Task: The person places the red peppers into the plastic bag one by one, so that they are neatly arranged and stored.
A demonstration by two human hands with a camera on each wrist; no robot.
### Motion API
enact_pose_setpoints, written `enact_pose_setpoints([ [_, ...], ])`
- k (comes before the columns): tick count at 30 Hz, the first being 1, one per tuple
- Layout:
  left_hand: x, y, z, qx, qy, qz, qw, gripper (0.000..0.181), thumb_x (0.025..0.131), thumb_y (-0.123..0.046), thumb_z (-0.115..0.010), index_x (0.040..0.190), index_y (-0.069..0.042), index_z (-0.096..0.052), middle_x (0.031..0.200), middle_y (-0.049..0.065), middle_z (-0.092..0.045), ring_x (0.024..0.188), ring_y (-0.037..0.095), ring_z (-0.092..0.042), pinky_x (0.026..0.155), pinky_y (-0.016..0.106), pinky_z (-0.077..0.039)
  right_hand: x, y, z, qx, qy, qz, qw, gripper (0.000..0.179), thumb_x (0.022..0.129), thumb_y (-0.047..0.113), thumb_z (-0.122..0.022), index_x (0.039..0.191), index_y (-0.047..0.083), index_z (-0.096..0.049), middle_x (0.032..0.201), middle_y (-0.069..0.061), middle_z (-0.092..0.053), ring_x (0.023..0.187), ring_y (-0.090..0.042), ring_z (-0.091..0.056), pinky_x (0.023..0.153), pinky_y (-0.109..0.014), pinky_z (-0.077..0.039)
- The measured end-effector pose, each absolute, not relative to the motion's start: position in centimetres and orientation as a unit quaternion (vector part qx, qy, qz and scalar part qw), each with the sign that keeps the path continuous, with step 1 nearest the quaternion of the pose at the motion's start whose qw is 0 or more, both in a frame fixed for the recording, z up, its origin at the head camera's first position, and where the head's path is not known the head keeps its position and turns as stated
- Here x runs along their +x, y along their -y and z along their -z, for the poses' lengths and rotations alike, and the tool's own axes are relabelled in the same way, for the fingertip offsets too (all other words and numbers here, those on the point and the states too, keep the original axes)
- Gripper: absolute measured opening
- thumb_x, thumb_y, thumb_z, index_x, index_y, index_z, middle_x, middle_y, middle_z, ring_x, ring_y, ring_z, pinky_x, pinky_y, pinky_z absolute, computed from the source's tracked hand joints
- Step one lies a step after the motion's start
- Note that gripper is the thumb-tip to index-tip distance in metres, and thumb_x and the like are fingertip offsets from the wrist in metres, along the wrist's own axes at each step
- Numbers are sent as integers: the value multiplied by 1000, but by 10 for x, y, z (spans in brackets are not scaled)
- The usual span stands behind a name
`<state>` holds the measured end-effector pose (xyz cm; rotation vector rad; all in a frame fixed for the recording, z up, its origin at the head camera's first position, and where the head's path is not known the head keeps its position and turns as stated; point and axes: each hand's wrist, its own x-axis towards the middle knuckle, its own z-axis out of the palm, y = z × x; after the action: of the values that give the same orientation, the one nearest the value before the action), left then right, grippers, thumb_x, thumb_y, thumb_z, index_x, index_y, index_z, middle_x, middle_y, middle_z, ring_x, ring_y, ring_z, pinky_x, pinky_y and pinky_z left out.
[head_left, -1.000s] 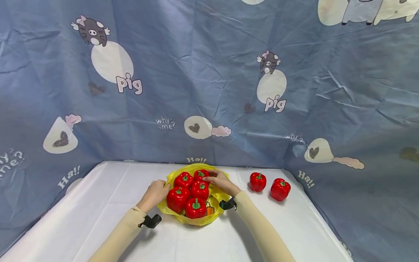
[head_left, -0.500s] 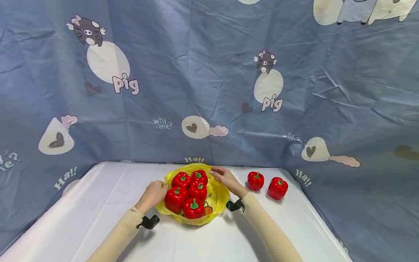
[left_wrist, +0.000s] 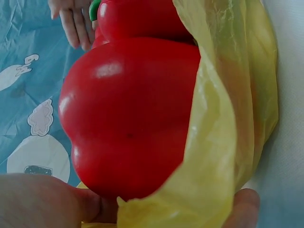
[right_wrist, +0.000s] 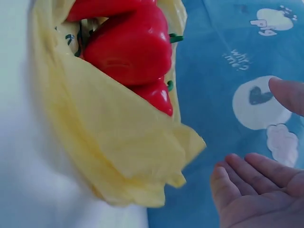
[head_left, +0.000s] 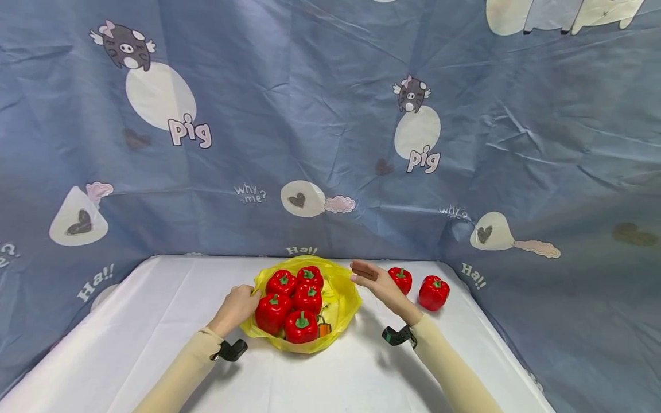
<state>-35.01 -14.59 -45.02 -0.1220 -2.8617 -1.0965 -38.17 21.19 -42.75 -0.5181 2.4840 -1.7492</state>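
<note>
A yellow plastic bag [head_left: 338,287] stands with its mouth spread wide on the table, holding several red bell peppers [head_left: 273,312] with green stems. My left hand [head_left: 236,307] pinches the bag's left rim; in the left wrist view, thumb and fingers lie on either side of the yellow plastic [left_wrist: 213,156], close to a large pepper [left_wrist: 133,114]. Off the bag's right side, my right hand [head_left: 379,284] is in the air with nothing in it. Its fingers [right_wrist: 256,175] are extended and the thumb stands apart in the right wrist view.
Two more red bell peppers lie on the white table [head_left: 175,321] to the right: one [head_left: 400,280] just behind my right hand, the other [head_left: 434,292] farther right. A blue printed cloth [head_left: 330,132] hangs behind the table.
My right hand has let go of the rear pepper inside the bag and moved out rightward, past the rim. My left hand keeps its hold on the bag. The view has shifted slightly.
</note>
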Motion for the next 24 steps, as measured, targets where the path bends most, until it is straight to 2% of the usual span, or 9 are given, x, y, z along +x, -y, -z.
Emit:
enact_pose_setpoints([
  [5,-350,148,452,-35,933,357,38,31,97,-20,-45,72,-5,-55,60,2,-39,51,14,-42,47,25,-35,-364,-232,427,-169,-803,571,24,61,87,33,-71,141,17,-46,143,-7,-51,134,-27,-46,107,-41,-40],
  [8,-350,149,452,-34,932,358,37,31,97,-20,-45,72,-5,-54,60,2,-39,51,14,-42,47,26,-35,-354,-245,428,-173,-804,569,17,61,87,31,-71,141,17,-46,142,-6,-51,134,-27,-46,106,-36,-41],
  [15,-350,149,451,-37,931,361,34,32,97,-20,-44,72,-5,-55,60,2,-40,51,14,-43,48,26,-36,-325,-288,439,-169,-795,583,-24,59,90,20,-68,142,8,-43,144,-14,-48,134,-28,-46,95,-19,-46],
  [21,-351,148,449,-45,931,361,42,33,97,-20,-44,70,-5,-53,58,2,-39,50,13,-41,47,25,-35,-307,-343,453,-149,-774,606,-106,58,91,13,-65,141,-4,-40,139,-21,-50,125,-15,-54,92,-15,-46],
  [24,-351,148,449,-44,930,363,38,33,97,-20,-44,69,-5,-53,58,2,-39,49,14,-40,47,26,-35,-302,-372,461,-133,-771,610,-127,58,93,10,-63,142,-7,-37,139,-18,-52,122,-7,-55,93,-12,-44],
])
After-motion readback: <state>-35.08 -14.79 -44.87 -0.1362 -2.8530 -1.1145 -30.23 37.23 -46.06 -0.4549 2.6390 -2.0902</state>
